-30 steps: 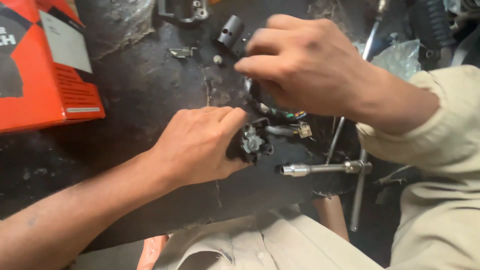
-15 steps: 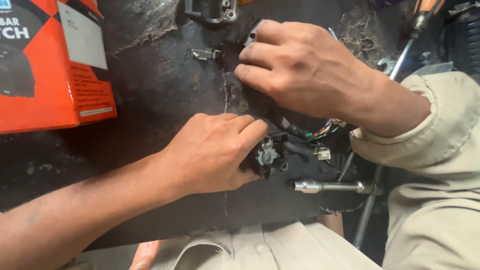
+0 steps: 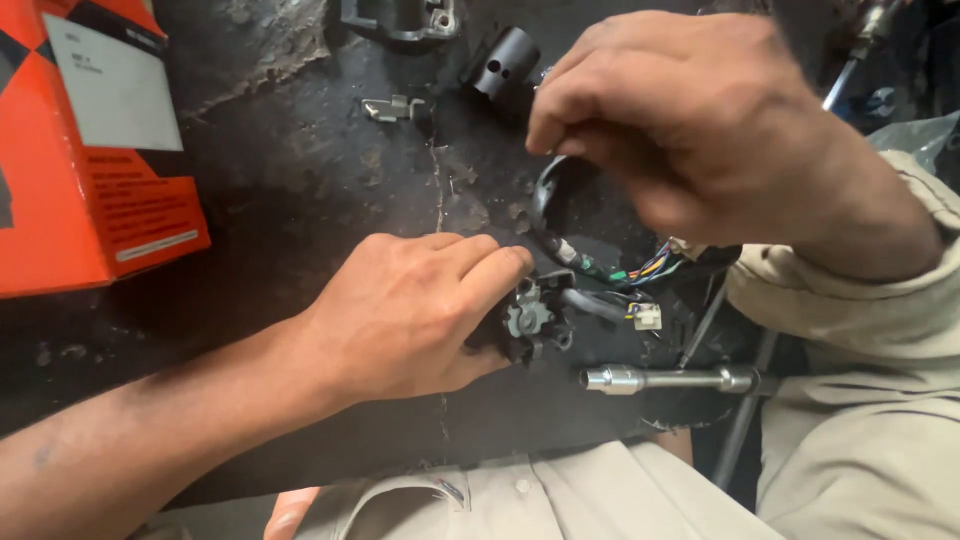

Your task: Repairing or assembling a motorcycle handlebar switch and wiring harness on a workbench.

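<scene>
My left hand (image 3: 400, 315) pinches the switch housing (image 3: 530, 320) — long axis running rightward from my fingertips; right hand (image 3: 690, 120) grips its black cable (image 3: 548, 195).

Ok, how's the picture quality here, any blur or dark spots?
Head view: the right hand is softly blurred at the knuckles; the left hand and the small switch part it grips look sharper; the black bench swallows detail in shadow; the orange box is brightly lit.
</scene>
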